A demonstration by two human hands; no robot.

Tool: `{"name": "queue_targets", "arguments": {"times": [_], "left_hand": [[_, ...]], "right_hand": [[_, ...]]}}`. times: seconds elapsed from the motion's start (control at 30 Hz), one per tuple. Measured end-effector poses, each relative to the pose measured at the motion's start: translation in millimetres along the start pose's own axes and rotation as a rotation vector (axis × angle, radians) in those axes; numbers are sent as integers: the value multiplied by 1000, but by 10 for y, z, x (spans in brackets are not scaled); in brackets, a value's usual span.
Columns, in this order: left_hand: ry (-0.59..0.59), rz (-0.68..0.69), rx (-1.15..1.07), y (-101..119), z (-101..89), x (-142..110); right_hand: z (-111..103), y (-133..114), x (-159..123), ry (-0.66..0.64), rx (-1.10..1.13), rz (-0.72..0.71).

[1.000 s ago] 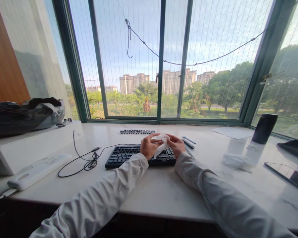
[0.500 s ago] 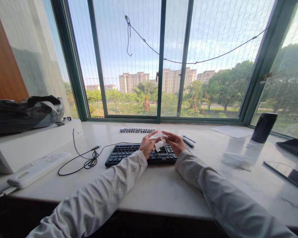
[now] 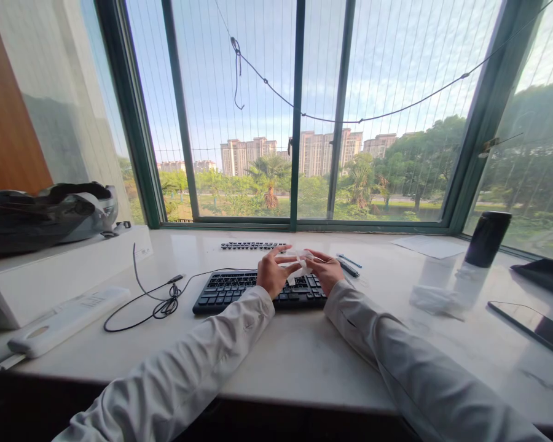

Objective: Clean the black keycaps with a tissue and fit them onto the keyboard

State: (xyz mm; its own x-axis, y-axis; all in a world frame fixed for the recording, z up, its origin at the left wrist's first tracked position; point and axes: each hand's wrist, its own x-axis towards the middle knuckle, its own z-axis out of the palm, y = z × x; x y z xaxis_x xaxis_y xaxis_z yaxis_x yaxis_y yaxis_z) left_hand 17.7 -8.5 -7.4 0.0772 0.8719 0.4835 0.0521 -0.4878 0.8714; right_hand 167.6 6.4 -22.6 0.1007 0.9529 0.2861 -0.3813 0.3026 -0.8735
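Note:
A crumpled white tissue (image 3: 303,263) is held up over the black keyboard (image 3: 228,288), between my two hands. My right hand (image 3: 325,270) pinches the tissue from the right with bent fingers. From the left, my left hand (image 3: 274,270) grips its near side, one finger stretched out above. The keyboard lies beneath both hands, which cover its middle and part of its right side. Rows of loose black keycaps (image 3: 244,245) are laid out behind it, partly hidden by my left hand.
A blue thin tool (image 3: 350,260) and a dark pen-like tool (image 3: 349,267) lie right of my hands. Coiled cable (image 3: 166,307) and a white power strip (image 3: 69,322) are left. Crumpled clear plastic (image 3: 437,299), a phone (image 3: 532,328) and a black cylinder (image 3: 487,239) stand or lie right.
The tissue has changed shape between my fingers, with less hanging down. My left hand has turned slightly, its fingers reaching further right. The view has tilted up a little.

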Motion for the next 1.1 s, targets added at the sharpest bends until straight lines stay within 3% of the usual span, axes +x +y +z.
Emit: {"name": "queue_targets", "arguments": {"times": [0.3, 0.57, 0.8, 0.93, 1.03, 1.1], "left_hand": [[-30, 144, 156, 38, -20, -41], [-1, 173, 209, 24, -41, -12], [12, 171, 280, 60, -36, -30], [44, 186, 312, 77, -54, -26], [72, 203, 338, 85, -81, -12], [71, 225, 382, 87, -98, -5]], "right_hand": [[-13, 37, 33, 12, 92, 116], [-62, 91, 67, -59, 14, 72], [-125, 135, 124, -17, -48, 149], [-137, 79, 135, 142, 1, 185], [-147, 21, 136, 176, -65, 137], [-155, 8, 138, 125, -197, 84]]}}
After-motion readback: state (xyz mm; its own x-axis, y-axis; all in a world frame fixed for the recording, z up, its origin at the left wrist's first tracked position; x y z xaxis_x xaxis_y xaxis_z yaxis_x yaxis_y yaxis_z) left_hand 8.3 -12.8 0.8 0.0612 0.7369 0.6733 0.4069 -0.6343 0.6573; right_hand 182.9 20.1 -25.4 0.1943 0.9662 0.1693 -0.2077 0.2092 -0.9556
